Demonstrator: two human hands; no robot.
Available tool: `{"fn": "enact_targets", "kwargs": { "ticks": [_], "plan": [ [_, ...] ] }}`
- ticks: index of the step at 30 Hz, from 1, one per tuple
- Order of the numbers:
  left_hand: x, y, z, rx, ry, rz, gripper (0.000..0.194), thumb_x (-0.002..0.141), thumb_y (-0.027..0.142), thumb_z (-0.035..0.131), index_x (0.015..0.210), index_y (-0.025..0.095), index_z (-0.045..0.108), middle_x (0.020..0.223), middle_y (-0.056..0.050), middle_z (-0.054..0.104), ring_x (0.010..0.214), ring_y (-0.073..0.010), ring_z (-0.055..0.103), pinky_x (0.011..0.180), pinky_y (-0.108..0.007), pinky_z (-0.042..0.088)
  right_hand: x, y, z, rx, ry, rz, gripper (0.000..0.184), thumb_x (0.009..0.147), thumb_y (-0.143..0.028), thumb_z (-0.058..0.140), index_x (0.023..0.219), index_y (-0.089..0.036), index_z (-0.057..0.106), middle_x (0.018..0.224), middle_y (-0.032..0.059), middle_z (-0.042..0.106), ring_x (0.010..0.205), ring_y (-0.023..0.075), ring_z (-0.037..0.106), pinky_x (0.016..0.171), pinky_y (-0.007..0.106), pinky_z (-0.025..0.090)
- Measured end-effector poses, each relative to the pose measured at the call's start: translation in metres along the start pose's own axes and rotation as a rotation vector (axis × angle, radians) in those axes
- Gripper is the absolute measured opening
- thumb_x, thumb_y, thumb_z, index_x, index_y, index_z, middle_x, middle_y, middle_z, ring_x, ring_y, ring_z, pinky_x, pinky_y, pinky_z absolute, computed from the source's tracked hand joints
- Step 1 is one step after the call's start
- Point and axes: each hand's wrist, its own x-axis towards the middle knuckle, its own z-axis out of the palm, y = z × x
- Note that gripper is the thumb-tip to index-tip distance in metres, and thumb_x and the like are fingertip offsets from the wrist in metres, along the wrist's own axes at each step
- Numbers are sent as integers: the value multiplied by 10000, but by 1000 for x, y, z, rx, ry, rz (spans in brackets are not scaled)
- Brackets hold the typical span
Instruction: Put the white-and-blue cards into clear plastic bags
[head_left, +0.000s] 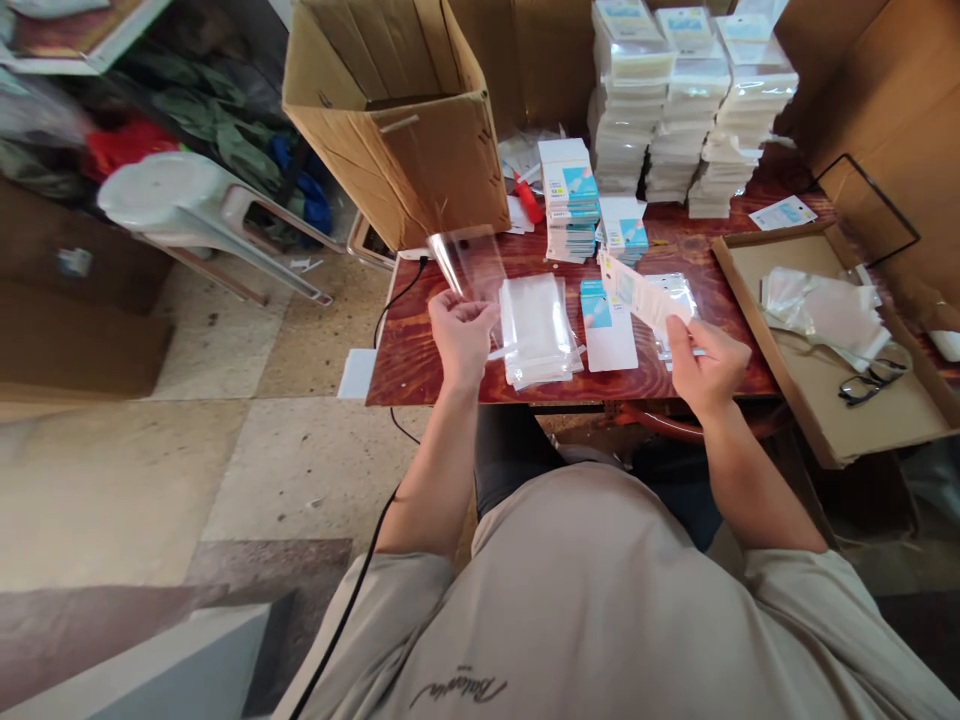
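My left hand (463, 333) is closed on a clear plastic sleeve (470, 264), holding it up over the left part of the red wooden table (420, 340). My right hand (705, 362) grips a white printed card (637, 292) that points up and to the left. Between my hands a pile of clear sleeves (538, 330) lies flat on the table. Beside that pile is a white and blue card (604, 325). Short stacks of similar blue and white cards (570, 198) stand farther back.
Tall stacks of packed sleeves (679, 100) fill the table's back right. An open cardboard box (405, 120) stands at the back left. A shallow cardboard tray (832, 345) on the right holds plastic bags and black glasses (870, 375). A white stool (187, 205) and a black cable (394, 300) are on the left.
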Motion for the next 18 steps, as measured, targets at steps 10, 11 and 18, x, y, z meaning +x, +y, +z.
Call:
{"fn": "enact_targets", "kwargs": {
  "ticks": [10, 11, 18],
  "plan": [
    [-35, 3, 39, -400, -221, -316, 352, 819, 453, 917, 872, 208, 670, 923, -92, 789, 977, -246, 807, 809, -351, 652, -42, 0, 17, 609, -290, 498, 450, 864, -614, 840, 764, -179, 778, 629, 48, 727, 433, 142, 598, 367, 251, 437],
    [-39, 2, 44, -393, -211, -295, 380, 807, 482, 923, 868, 214, 661, 907, -87, 780, 992, -256, 809, 813, -362, 652, -44, 2, 16, 590, -293, 505, 464, 868, -619, 833, 747, -176, 768, 599, 44, 712, 408, 131, 571, 362, 244, 422],
    [-58, 2, 57, -425, -222, -251, 439, 793, 552, 915, 875, 231, 627, 876, -73, 771, 992, -266, 809, 834, -399, 663, -43, 5, 15, 515, -86, 484, 444, 875, -613, 823, 788, -179, 780, 547, 13, 669, 388, 131, 568, 357, 240, 439]
  ]
}}
